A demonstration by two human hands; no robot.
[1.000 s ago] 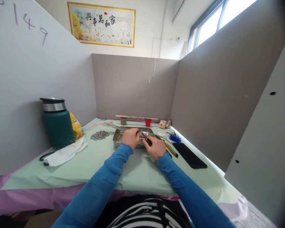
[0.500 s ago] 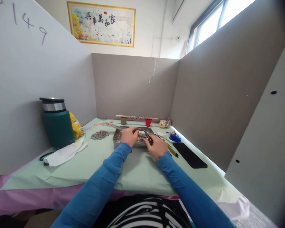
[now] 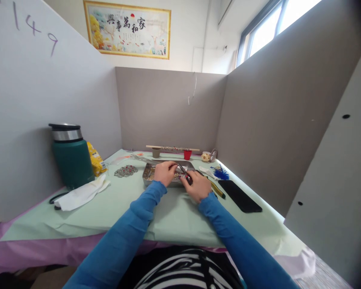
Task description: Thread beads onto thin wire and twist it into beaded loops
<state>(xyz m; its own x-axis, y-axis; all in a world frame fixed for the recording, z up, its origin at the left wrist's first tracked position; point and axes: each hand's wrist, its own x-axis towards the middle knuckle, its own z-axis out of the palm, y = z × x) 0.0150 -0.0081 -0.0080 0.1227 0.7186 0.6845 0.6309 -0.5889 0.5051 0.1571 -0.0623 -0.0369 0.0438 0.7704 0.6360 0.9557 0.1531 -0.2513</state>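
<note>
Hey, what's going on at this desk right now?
A person in blue sleeves works with both hands over a metal tray of small bits on the green-covered table. The right hand holds a small red-handled plier-like tool, its tip toward the left hand, which pinches something too small to identify. A green flask stands on the left.

I count one metal tray [image 3: 147,176], one pliers [image 3: 185,175], one green flask [image 3: 71,156], one black phone [image 3: 239,196], two small cups [image 3: 187,154].
</note>
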